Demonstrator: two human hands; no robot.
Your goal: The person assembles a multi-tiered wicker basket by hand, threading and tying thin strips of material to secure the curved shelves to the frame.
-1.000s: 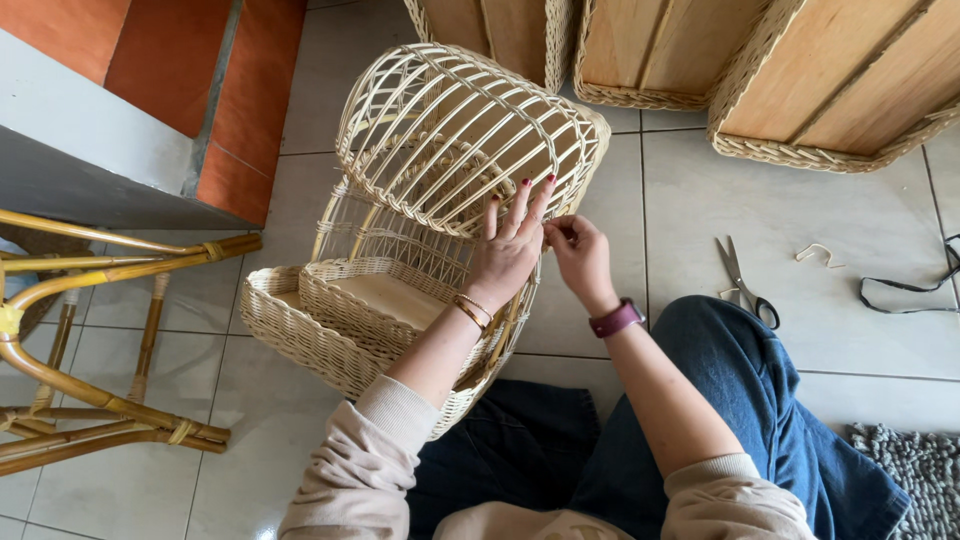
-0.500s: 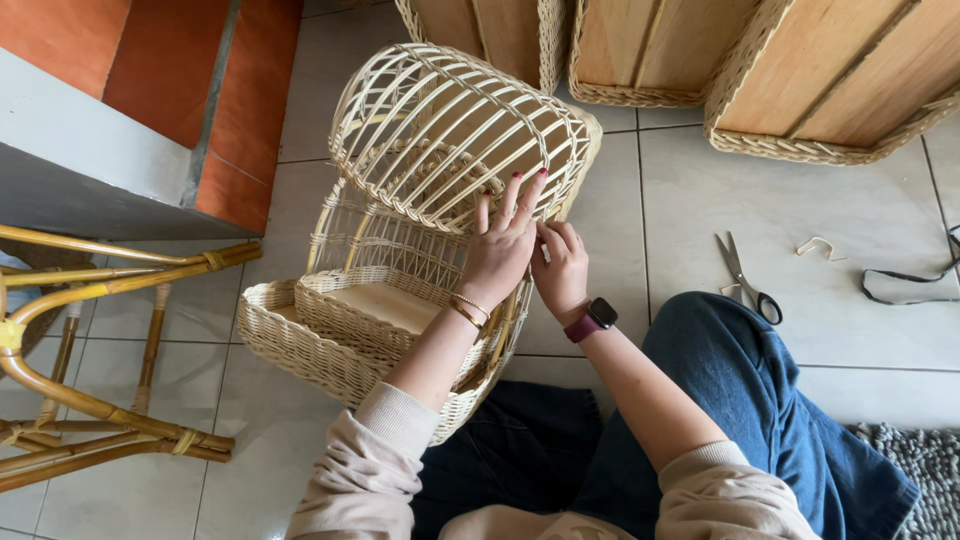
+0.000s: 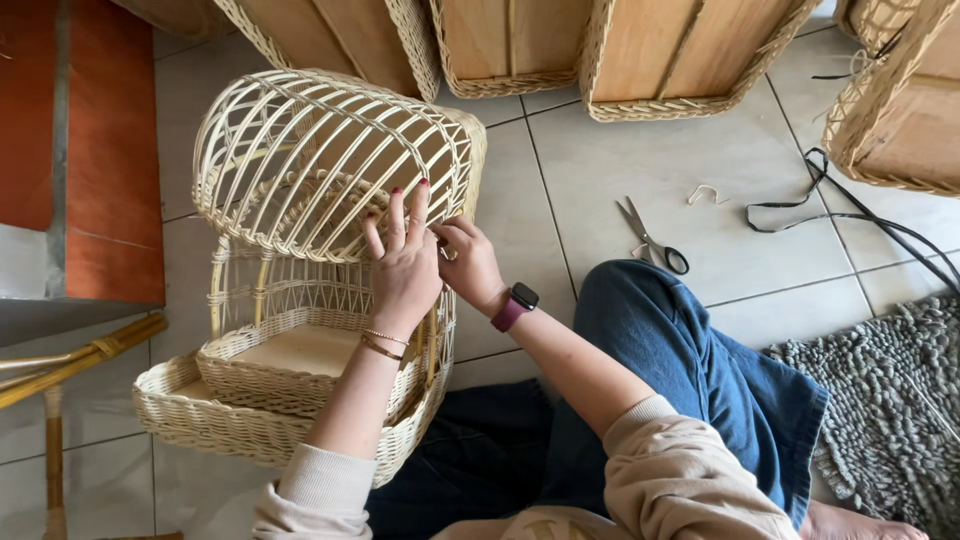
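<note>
Sitting on the pale tiled floor [image 3: 600, 160], scissors [image 3: 650, 238] nearby, my left hand [image 3: 405, 265] spreads flat on the wicker cage [image 3: 320, 160]. Right hand [image 3: 468, 262] pinches its rim; whatever it grips is hidden.

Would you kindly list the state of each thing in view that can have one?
Wicker cage: unfinished, tilted, open weave.
Left hand: fingers spread, pressed on the cage's rim.
Right hand: pinching the weave at the rim.
Scissors: shut, lying on the tiles.
Black cord: loose on the floor.
Wooden trays: empty, standing on edge.
</note>
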